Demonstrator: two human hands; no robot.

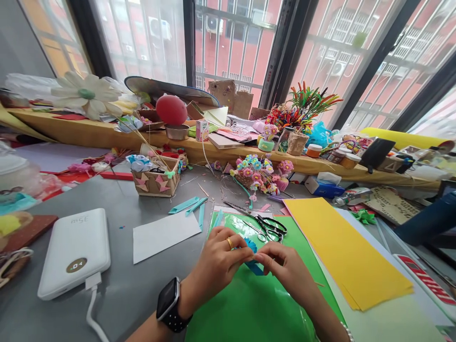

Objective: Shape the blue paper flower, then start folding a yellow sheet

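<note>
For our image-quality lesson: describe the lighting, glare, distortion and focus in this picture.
Head view: daylight overexposes the windows; the wide lens bows their frames; glare streaks the green sheet; left hand and right hand, pinching blue paper, are sharp.

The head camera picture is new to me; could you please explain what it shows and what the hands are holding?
There is no machine here: a camera worn on a person's head looks down at their own two bare hands. The left hand, wearing a ring and watch, and the right hand together pinch a small blue paper piece over a green sheet. Scissors lie on that sheet; beside it on the grey table are yellow paper, a white sheet and a white power bank. Paper flowers stand further back.
</note>
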